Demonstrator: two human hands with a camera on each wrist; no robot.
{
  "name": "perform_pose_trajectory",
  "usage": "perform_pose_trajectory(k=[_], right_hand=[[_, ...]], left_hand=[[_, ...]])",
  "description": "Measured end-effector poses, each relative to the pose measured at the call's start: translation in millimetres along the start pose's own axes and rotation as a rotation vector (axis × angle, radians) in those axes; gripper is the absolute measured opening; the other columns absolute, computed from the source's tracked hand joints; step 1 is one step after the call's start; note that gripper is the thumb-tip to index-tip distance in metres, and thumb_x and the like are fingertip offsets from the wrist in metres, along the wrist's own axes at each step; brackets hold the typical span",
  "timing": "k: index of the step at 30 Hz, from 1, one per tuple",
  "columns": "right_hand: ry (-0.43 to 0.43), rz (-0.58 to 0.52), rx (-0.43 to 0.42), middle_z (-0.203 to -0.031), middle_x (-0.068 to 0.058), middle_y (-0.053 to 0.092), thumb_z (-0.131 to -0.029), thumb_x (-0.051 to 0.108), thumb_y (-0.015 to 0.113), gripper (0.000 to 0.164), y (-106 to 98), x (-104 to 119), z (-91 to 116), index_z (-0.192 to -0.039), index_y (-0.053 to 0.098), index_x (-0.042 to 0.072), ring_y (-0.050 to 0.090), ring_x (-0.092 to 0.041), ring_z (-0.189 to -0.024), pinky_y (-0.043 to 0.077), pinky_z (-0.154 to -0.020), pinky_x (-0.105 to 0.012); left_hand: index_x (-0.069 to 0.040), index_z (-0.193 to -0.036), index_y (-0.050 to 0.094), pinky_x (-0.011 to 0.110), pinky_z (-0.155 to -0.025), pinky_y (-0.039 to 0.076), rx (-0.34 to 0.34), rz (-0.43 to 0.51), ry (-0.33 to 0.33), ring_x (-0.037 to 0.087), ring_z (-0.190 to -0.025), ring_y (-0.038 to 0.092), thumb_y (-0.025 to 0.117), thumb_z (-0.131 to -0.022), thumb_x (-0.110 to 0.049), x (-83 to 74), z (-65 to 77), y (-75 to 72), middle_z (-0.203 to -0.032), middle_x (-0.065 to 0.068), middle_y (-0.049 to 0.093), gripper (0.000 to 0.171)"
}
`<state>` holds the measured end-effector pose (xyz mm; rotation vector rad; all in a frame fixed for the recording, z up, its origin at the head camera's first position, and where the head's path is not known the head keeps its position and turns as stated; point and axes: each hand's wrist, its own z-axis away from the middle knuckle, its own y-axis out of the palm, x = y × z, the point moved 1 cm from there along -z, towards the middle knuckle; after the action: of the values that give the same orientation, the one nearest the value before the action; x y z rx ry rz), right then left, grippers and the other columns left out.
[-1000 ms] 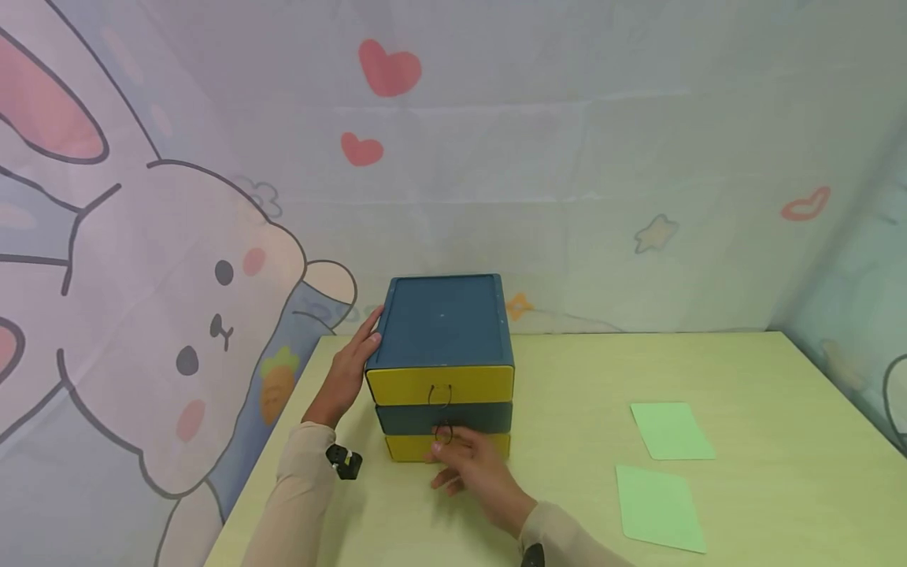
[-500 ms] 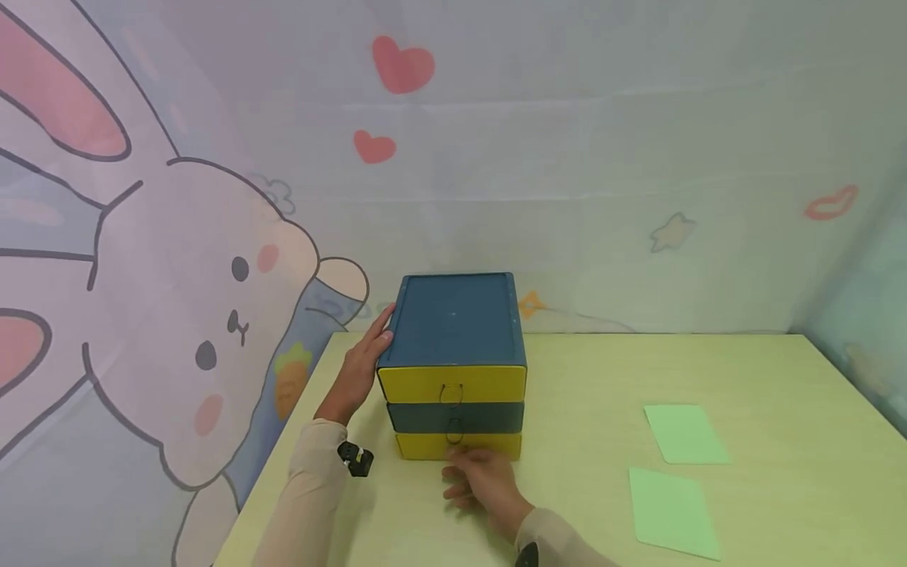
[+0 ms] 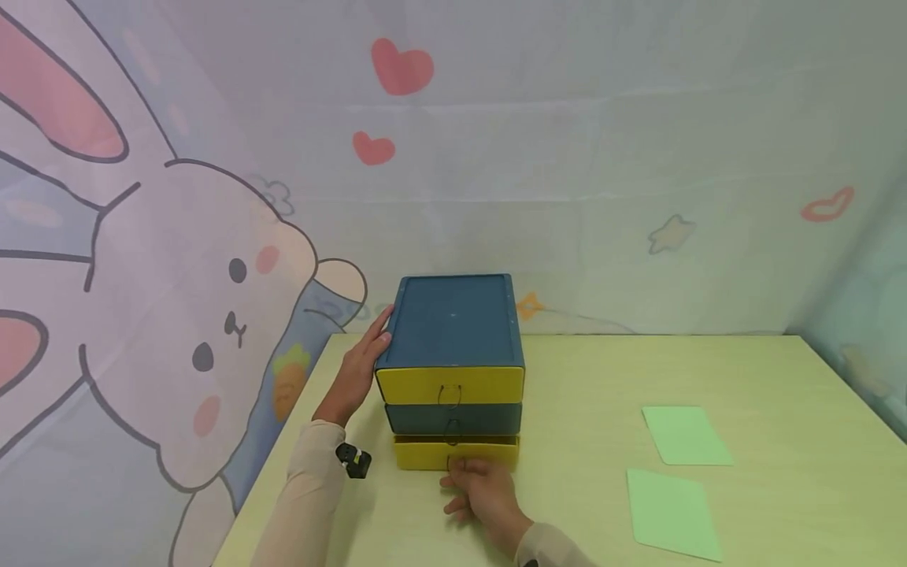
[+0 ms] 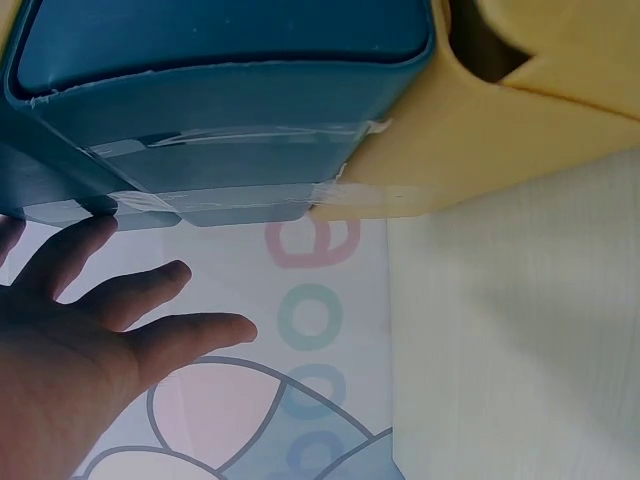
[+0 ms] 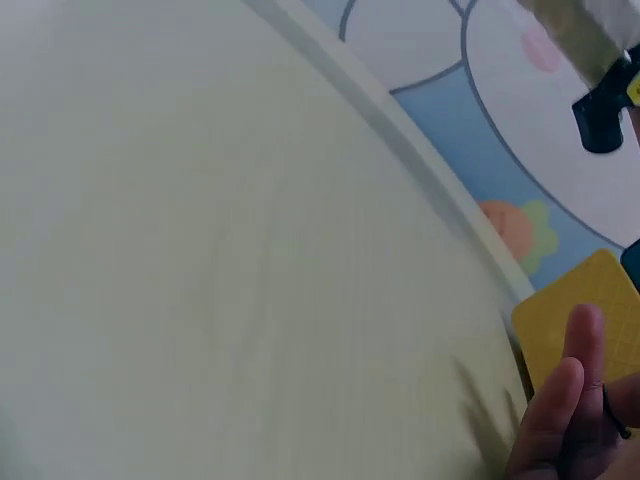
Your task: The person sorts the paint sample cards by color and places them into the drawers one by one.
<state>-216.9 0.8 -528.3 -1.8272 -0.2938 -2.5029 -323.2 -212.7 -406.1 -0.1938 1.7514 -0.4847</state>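
A stack of three drawers [image 3: 453, 323] in blue and yellow stands on the table, a thin loop handle on each front. My left hand [image 3: 356, 370] lies along the stack's left side near the top. In the left wrist view, its fingers are spread, fingertips at the blue wall. My right hand [image 3: 485, 488] is at the front, pinching the dark loop handle [image 5: 614, 415] of the bottom yellow drawer [image 3: 418, 454]. That drawer sticks out a little, and a dark gap shows along its top edge. The middle blue drawer [image 3: 411, 419] and top yellow drawer [image 3: 404, 387] are closed.
Two green sheets [image 3: 687, 435] lie on the right part of the pale table [image 3: 581, 394]. A cloth backdrop [image 3: 538, 157] with a printed rabbit and hearts hangs behind and to the left.
My right hand has dropped from the middle drawer's handle to the bottom one, and the bottom drawer has come slightly forward. My left hand stays at the stack's side.
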Motion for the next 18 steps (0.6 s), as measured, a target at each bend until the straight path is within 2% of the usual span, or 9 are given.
perform_pose_trajectory(k=[3, 7, 13, 18], right_hand=[[0.019, 0.007, 0.013, -0.096, -0.007, 0.078, -0.099, 0.013, 0.059, 0.039, 0.1, -2.0, 8.3, -0.130, 0.058, -0.011, 0.066, -0.006, -0.053, 0.054, -0.051, -0.020], [0.041, 0.034, 0.023, -0.097, -0.008, 0.078, -0.100, 0.018, 0.060, 0.039, -0.1, -4.7, 18.2, -0.127, 0.061, -0.011, 0.067, -0.006, -0.054, 0.054, -0.051, -0.019], [0.125, 0.072, 0.051, -0.099, -0.011, 0.079, -0.101, 0.016, 0.059, 0.033, 0.8, -8.9, 34.9, -0.122, 0.066, -0.008, 0.068, -0.006, -0.055, 0.055, -0.053, -0.020], [0.204, 0.060, 0.053, -0.094, -0.004, 0.078, -0.100, 0.013, 0.059, 0.029, 0.4, -11.7, 47.1, -0.121, 0.067, -0.006, 0.065, -0.007, -0.054, 0.056, -0.055, -0.022]], left_hand=[[-0.046, -0.159, 0.017, 0.066, -0.124, 0.014, 0.000, 0.001, -0.002, 0.034, -0.157, 0.019, 0.029, -0.107, -0.054, -0.4, -0.4, 0.4, -0.170, -0.004, 0.017, 0.054], [-0.047, -0.159, 0.017, 0.066, -0.124, 0.015, 0.002, 0.001, -0.001, 0.035, -0.157, 0.018, 0.029, -0.107, -0.054, -0.6, -0.8, 1.2, -0.170, -0.004, 0.016, 0.054], [-0.046, -0.159, 0.015, 0.066, -0.125, 0.013, 0.002, -0.005, -0.016, 0.035, -0.158, 0.017, 0.028, -0.107, -0.053, -0.2, 0.5, 2.3, -0.170, -0.004, 0.015, 0.054], [-0.045, -0.160, 0.015, 0.066, -0.125, 0.013, 0.002, -0.007, -0.015, 0.036, -0.158, 0.017, 0.028, -0.107, -0.054, -1.3, -2.3, 2.7, -0.171, -0.003, 0.015, 0.055]])
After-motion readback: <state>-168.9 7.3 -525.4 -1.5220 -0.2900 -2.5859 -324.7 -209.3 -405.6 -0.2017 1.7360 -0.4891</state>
